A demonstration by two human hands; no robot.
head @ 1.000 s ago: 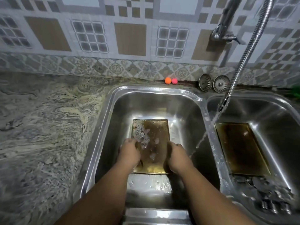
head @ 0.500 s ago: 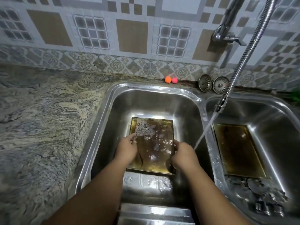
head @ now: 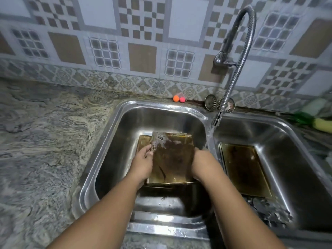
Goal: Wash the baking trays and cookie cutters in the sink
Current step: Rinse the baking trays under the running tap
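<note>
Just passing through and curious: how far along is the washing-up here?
Nothing looks finished yet. In hand: the left hand and right hand grip a sudsy tray in the left basin, foam on its far corner. Left to do: the brown-stained tray lying in the right basin and what look like cookie cutters heaped at its near end.

No legible text, labels or numbers anywhere.

Swirled grey-and-cream stone tabletop (head: 45, 141) holds a steel double sink (head: 161, 105); behind it, upper centre, a small orange ball (head: 175, 98) touches a pink ball (head: 182, 99).
</note>
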